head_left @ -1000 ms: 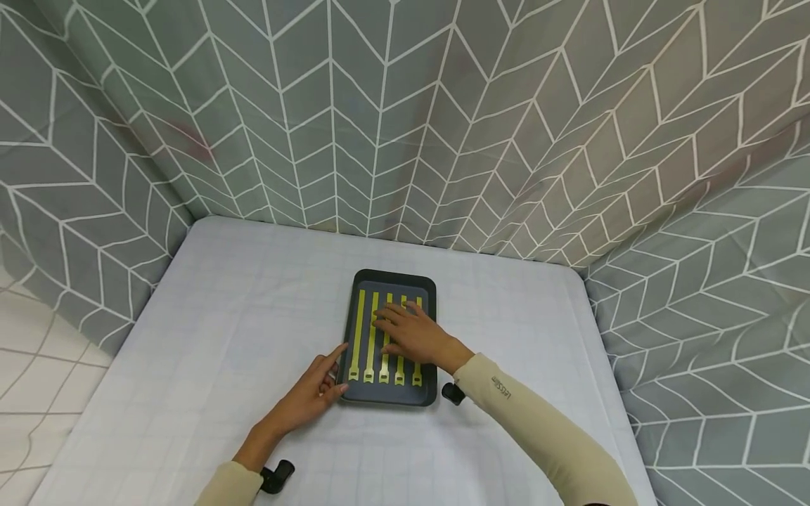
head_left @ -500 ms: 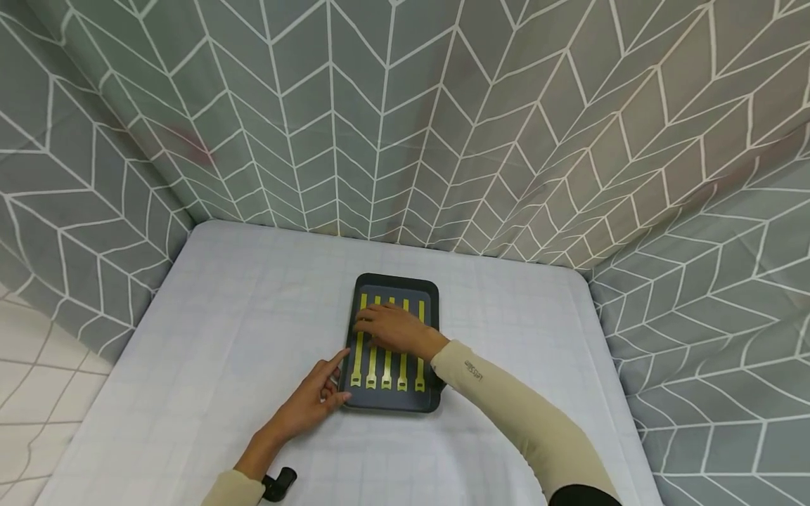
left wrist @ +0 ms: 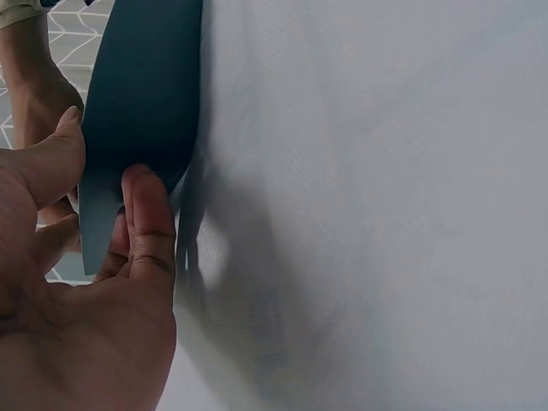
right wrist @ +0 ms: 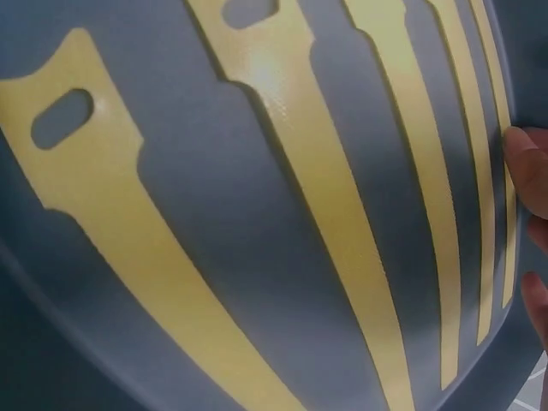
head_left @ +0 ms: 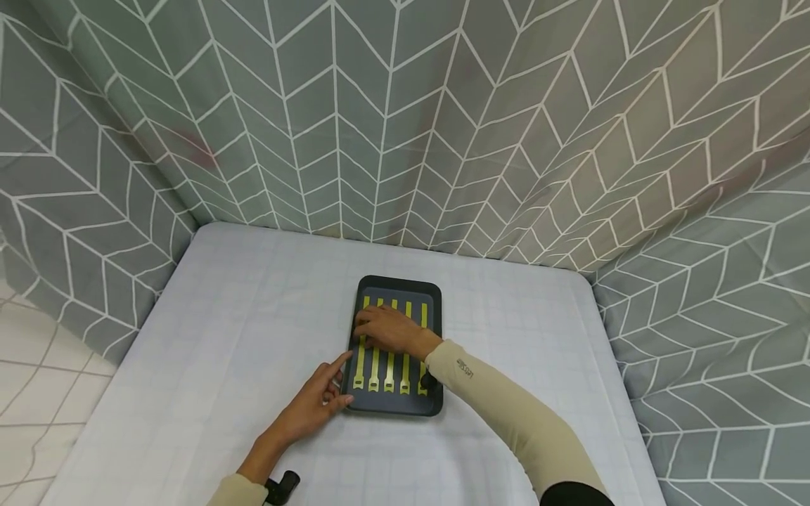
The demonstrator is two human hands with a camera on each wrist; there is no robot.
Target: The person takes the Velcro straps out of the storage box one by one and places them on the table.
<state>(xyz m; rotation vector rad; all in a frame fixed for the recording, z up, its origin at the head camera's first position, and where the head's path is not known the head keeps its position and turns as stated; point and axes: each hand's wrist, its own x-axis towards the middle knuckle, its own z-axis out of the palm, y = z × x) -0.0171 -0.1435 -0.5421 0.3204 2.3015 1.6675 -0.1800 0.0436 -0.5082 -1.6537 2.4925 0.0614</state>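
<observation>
Several yellow hook-and-loop cable ties (head_left: pixel 389 372) lie side by side in a dark grey tray (head_left: pixel 399 410), their slotted heads toward me. With its thumb and fingers, my left hand (head_left: pixel 316 400) holds the tray's left rim near the front corner. In the left wrist view, the thumb is on one side of the tray wall (left wrist: pixel 145 77) and the fingers are on the other. My right hand (head_left: pixel 389 329) is over the tray's left part. In the right wrist view, a fingertip touches the outermost cable tie (right wrist: pixel 507 218); the other finger shown is apart from it. The palm hides the ties' middle sections.
The tray stands on a bed or table covered with a white sheet (head_left: pixel 266 295). Grey chevron-patterned curtains (head_left: pixel 392 140) border it at the back and sides. White floor tiles (head_left: pixel 38 393) show at the left. A small black camera (head_left: pixel 283 488) is strapped to the left wrist.
My right hand has moved left across the tray, from the middle ties to the leftmost one, and its fingers have drawn in. My left hand has stayed at the tray's rim.
</observation>
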